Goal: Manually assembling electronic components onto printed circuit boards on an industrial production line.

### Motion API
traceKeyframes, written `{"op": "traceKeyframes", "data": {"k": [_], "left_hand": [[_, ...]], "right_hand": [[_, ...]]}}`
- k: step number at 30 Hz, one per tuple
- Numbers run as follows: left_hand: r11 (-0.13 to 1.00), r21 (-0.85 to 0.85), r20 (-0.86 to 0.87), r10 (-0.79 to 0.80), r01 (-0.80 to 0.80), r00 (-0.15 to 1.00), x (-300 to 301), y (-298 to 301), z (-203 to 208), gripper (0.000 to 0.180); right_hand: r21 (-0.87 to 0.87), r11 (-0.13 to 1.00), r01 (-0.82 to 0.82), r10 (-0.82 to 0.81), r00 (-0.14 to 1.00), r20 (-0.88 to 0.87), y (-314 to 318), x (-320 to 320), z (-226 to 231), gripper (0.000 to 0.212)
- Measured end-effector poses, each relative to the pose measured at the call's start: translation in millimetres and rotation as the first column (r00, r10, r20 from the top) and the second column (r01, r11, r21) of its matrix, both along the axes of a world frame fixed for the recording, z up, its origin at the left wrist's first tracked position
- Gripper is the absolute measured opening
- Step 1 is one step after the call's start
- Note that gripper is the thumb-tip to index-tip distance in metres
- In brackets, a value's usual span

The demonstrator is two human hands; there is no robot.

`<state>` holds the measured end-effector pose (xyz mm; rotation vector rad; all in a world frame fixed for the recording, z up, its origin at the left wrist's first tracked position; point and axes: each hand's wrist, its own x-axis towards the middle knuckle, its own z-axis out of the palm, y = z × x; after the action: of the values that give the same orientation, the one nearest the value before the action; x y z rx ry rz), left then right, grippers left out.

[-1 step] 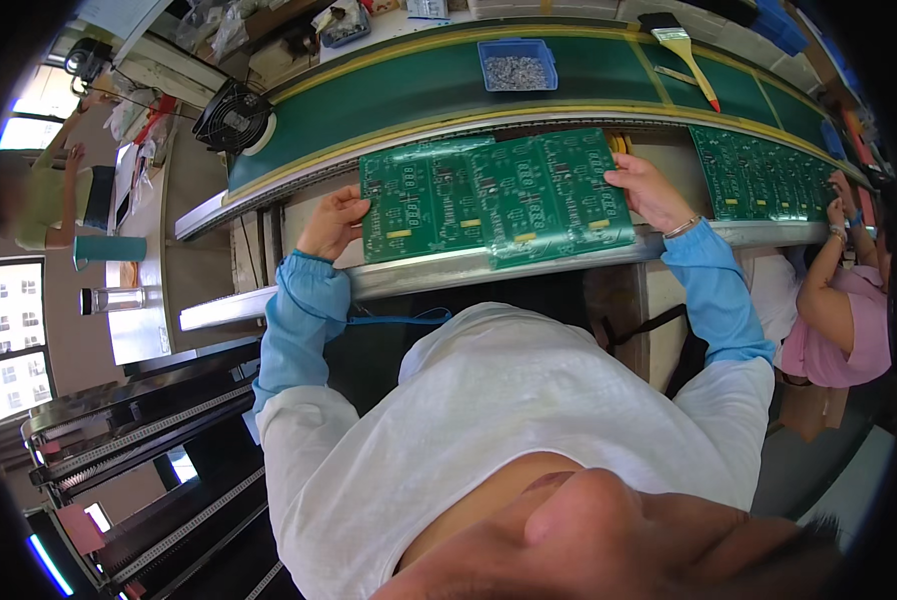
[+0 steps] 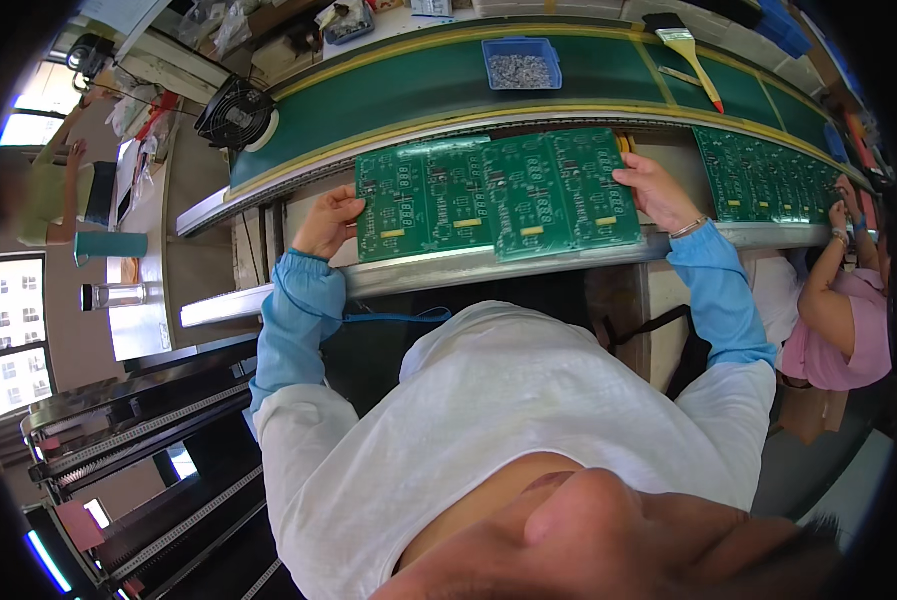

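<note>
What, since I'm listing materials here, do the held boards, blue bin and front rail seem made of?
Held boards: probably rigid laminate, glossy green, judging by flat panels and sheen. Blue bin: likely smooth plastic, given its even colour. Front rail: apparently bare metal, perhaps aluminium, from its silvery shine.

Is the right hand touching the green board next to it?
Touching. The head view shows the right hand with fingers over one edge of the green board.

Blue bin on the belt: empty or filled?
Partly filled: small silvery pieces cover the bottom of the bin, whose back wall shows bare. What they are, I cannot tell.
</note>
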<state>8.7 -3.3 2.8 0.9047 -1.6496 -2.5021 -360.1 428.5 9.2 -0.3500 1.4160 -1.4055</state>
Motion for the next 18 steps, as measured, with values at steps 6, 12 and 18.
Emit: {"op": "traceKeyframes", "data": {"k": [6, 12, 18], "left_hand": [[0.998, -0.063, 0.032, 0.025, -0.022, 0.999, 20.9, -18.9, 1.3, 0.014], [0.994, -0.104, 0.076, 0.031, -0.023, 0.997, 18.2, -19.6, -4.0, 0.013], [0.987, -0.153, 0.113, 0.075, -0.057, 0.991, 13.8, -18.1, 0.2, 0.005]], "right_hand": [[-0.044, 0.989, 0.139, -0.138, 0.99, 0.022, -14.9, 1.5, -12.4, 0.034], [0.07, 0.994, 0.084, -0.079, 0.995, -0.067, -16.2, -6.8, -15.1, 0.033], [0.081, 0.992, 0.097, -0.077, 0.972, -0.221, -17.8, -13.2, -4.4, 0.025]]}}
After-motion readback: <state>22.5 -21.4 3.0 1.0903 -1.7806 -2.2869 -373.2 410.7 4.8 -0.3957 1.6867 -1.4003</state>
